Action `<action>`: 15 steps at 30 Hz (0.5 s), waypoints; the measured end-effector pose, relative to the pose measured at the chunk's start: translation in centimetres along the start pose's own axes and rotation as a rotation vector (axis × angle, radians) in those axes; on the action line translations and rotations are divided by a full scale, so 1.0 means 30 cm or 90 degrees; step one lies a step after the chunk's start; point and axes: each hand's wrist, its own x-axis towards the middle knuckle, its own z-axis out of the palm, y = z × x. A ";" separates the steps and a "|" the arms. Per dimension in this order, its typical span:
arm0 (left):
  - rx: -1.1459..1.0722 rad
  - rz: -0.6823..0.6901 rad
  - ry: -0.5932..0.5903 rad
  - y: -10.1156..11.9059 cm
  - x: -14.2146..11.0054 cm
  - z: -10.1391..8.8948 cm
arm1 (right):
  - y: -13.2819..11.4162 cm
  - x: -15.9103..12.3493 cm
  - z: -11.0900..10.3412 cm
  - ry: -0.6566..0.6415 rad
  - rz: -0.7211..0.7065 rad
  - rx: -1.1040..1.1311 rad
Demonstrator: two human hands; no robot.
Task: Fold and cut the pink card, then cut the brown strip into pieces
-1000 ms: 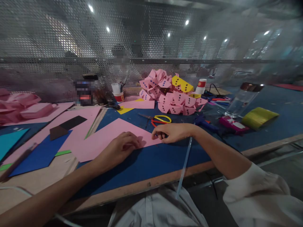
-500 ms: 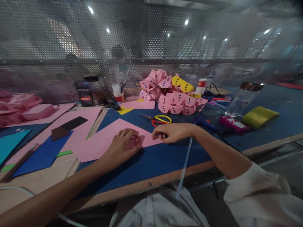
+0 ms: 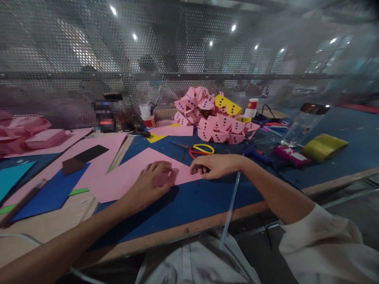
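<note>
At the far left, folded pink pieces (image 3: 45,138) sit in a heap, with a turquoise sheet (image 3: 14,175) nearer the person and a dark blue sheet (image 3: 56,195) to its right; a brown piece (image 3: 71,167) overlaps the blue sheet's upper end and meets a black piece (image 3: 93,153). Next comes the pink sheet (image 3: 126,173), flat on the blue tabletop (image 3: 189,205), most of it spreading to the left of and beyond the left hand (image 3: 155,179). That hand is open, palm down, fingers loosely bent over the sheet's right part, thumb apart and pointing right. The sheet's right corner runs to the fingertips of the right hand (image 3: 217,165), whose fingers curl inward; whether they pinch the corner cannot be told. Scissors (image 3: 203,148) with red and yellow handles lie just beyond this hand, and farther back rises a pile of dotted pink pieces (image 3: 220,122). A translucent stick (image 3: 230,209) slants down from beside the right wrist across the table edge. Farther right are a blue tool (image 3: 257,154), a magenta object (image 3: 291,155), a clear jar (image 3: 302,128) and a yellow roll (image 3: 325,148).
</note>
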 end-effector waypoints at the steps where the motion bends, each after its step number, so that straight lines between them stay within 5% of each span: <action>1: -0.001 -0.001 0.000 0.002 -0.001 -0.002 | -0.001 0.000 0.000 0.000 -0.001 0.000; 15: -0.016 -0.015 -0.012 -0.035 -0.038 -0.025 | -0.007 -0.001 -0.002 -0.002 0.007 -0.002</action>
